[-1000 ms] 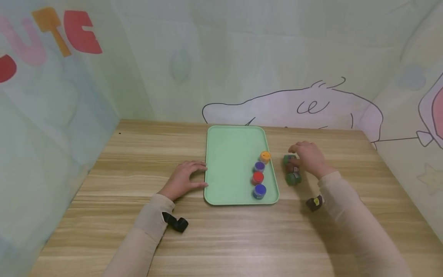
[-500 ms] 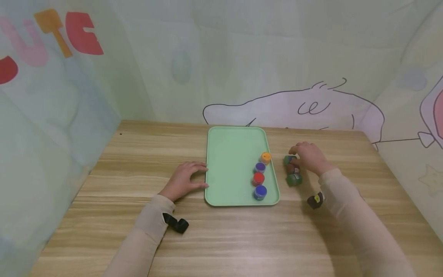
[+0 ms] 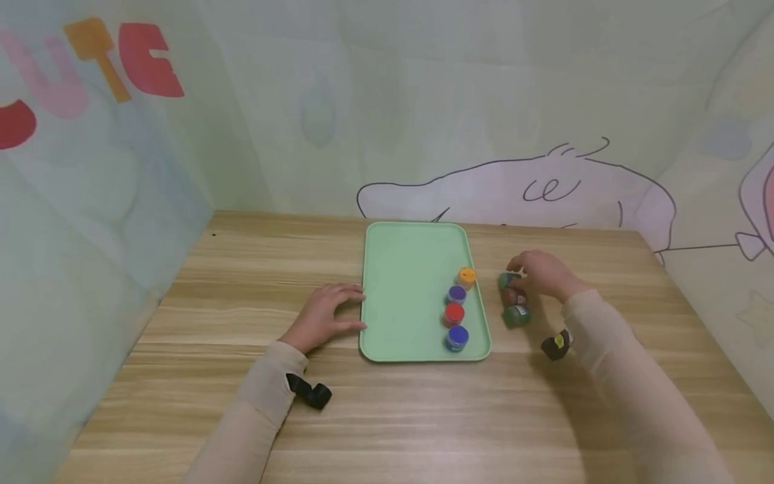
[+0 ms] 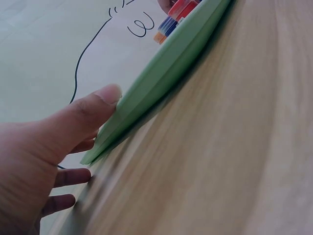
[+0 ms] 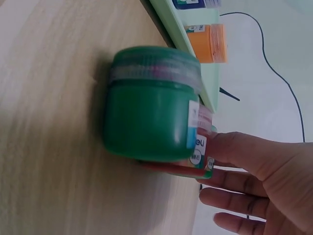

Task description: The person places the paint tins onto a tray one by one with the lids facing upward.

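My left hand (image 3: 323,316) rests at the left edge of a pale green tray (image 3: 405,289). In the left wrist view its thumb (image 4: 108,95) lies along the rim, the other fingers loosely spread beside it. My right hand (image 3: 544,272) reaches over a short row of paint jars right of the tray, lying on their sides: a far green jar (image 3: 507,279), a reddish-brown jar (image 3: 514,297) and a near green jar (image 3: 517,316). Its thumb and loosely bent fingers are around the far end of the row. In the right wrist view the near green jar (image 5: 151,120) partly hides the others.
Upright on the tray's right side stand an orange jar (image 3: 466,277), a purple jar (image 3: 456,296), a red jar (image 3: 453,314) and a blue jar (image 3: 457,339). The wooden table (image 3: 387,423) meets a printed cloth wall (image 3: 272,134) at the back and sides.
The whole head view has shifted slightly down and right. Both hands keep their places beside the tray and the jars.
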`<state>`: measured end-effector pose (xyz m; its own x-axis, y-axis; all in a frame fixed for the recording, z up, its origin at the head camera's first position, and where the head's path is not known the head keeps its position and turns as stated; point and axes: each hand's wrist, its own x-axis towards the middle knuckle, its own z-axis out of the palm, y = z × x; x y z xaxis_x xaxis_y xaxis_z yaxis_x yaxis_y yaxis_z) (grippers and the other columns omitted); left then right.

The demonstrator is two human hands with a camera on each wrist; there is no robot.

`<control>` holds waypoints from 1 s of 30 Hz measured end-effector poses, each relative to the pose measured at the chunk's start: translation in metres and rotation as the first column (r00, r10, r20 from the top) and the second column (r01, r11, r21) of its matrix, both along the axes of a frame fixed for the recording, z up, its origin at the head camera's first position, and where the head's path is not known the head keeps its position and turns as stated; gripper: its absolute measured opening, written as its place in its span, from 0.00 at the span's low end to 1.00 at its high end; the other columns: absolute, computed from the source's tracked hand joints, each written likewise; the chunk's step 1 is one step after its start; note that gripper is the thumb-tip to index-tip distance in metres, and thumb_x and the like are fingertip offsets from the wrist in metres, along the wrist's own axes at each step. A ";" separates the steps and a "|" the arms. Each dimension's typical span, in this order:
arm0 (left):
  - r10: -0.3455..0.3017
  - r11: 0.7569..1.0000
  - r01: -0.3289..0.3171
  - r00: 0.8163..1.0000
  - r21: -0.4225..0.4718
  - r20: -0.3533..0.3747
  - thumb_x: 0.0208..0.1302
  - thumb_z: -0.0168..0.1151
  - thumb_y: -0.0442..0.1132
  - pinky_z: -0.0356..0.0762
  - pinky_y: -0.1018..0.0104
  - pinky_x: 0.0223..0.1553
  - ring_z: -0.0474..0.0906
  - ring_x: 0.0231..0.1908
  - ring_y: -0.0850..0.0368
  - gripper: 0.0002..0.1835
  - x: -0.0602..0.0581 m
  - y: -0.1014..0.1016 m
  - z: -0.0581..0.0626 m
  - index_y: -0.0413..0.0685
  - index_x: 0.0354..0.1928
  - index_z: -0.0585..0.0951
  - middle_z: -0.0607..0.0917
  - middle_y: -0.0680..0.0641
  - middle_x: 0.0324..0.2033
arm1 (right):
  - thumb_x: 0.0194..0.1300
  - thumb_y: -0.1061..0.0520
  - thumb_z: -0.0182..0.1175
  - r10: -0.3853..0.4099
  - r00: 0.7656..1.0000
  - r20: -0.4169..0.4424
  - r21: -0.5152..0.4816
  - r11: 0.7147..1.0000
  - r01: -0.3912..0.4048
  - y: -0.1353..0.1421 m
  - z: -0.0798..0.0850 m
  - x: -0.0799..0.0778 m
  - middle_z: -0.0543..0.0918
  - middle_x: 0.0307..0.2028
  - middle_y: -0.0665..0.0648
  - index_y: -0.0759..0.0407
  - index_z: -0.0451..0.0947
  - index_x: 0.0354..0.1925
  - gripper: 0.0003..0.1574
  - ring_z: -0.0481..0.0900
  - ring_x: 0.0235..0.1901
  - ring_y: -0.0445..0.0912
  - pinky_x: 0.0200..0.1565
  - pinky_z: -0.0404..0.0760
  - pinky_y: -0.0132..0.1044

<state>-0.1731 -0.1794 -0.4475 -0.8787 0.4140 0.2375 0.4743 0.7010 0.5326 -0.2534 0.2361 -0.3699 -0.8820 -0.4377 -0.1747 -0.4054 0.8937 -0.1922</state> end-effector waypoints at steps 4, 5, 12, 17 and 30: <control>0.002 1.000 -0.002 1.000 0.003 -0.004 0.51 0.73 0.52 0.65 0.43 0.64 0.72 0.62 0.45 0.28 0.001 0.000 0.000 0.48 0.53 0.81 0.80 0.46 0.58 | 0.60 0.59 0.64 -0.020 0.998 0.060 -0.011 1.000 0.020 0.001 0.000 -0.003 0.83 0.47 0.67 0.67 0.79 0.49 0.19 0.80 0.47 0.61 0.52 0.78 0.57; 0.004 1.000 -0.004 1.000 0.003 -0.004 0.51 0.73 0.52 0.65 0.43 0.64 0.72 0.62 0.45 0.28 0.001 0.000 0.000 0.48 0.53 0.81 0.80 0.46 0.58 | 0.60 0.59 0.64 -0.021 0.997 0.072 -0.009 1.000 0.022 0.001 0.001 -0.003 0.83 0.47 0.67 0.66 0.80 0.49 0.19 0.80 0.48 0.61 0.53 0.78 0.57; 0.005 1.000 -0.005 1.000 0.006 0.001 0.51 0.73 0.51 0.64 0.43 0.65 0.72 0.62 0.45 0.28 0.001 0.001 -0.001 0.48 0.53 0.81 0.80 0.46 0.58 | 0.61 0.57 0.64 -0.002 0.995 0.098 0.010 1.000 0.001 0.001 0.000 -0.009 0.85 0.45 0.64 0.65 0.80 0.48 0.19 0.81 0.45 0.56 0.52 0.78 0.55; 0.004 1.000 -0.004 1.000 0.007 0.002 0.51 0.73 0.52 0.65 0.43 0.64 0.72 0.62 0.46 0.28 0.001 0.001 -0.001 0.49 0.53 0.81 0.80 0.47 0.58 | 0.59 0.55 0.66 0.015 0.995 0.096 -0.009 1.000 -0.014 0.002 -0.001 -0.010 0.86 0.41 0.61 0.65 0.81 0.46 0.18 0.82 0.41 0.52 0.50 0.80 0.53; 0.006 1.000 -0.006 1.000 0.005 0.000 0.51 0.73 0.52 0.64 0.44 0.65 0.71 0.63 0.46 0.28 0.001 0.001 -0.001 0.49 0.53 0.81 0.79 0.47 0.59 | 0.59 0.57 0.66 -0.040 0.997 0.059 -0.060 0.997 0.044 0.004 -0.003 -0.011 0.84 0.39 0.63 0.68 0.78 0.44 0.17 0.81 0.40 0.54 0.49 0.80 0.53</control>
<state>-0.1718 -0.1786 -0.4486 -0.8810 0.4079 0.2397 0.4704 0.7009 0.5361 -0.2640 0.2403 -0.3733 -0.8891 -0.4120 -0.1996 -0.3546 0.8955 -0.2689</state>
